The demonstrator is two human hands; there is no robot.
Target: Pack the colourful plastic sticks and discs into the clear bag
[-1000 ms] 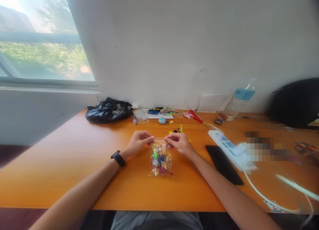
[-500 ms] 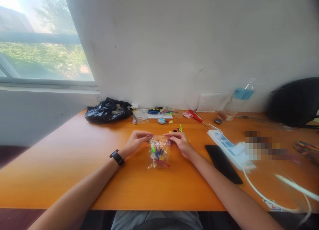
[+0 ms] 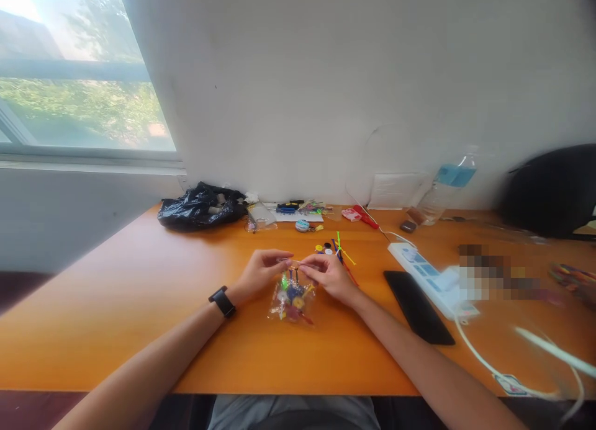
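Note:
A small clear plastic bag full of colourful little parts lies on the orange table in front of me. My left hand, with a black watch on its wrist, pinches the bag's top edge on the left. My right hand pinches the same top edge on the right, and the fingertips of both hands nearly meet. Just beyond my right hand lie loose coloured sticks and small round pieces.
A black phone and a white power strip with a cable lie to the right. At the back by the wall are a black plastic bag, small tools and packets, a water bottle and a dark bag.
Both hands have drawn closer together along the bag's top edge and come slightly towards me. The bag has bunched up and shifted a little left.

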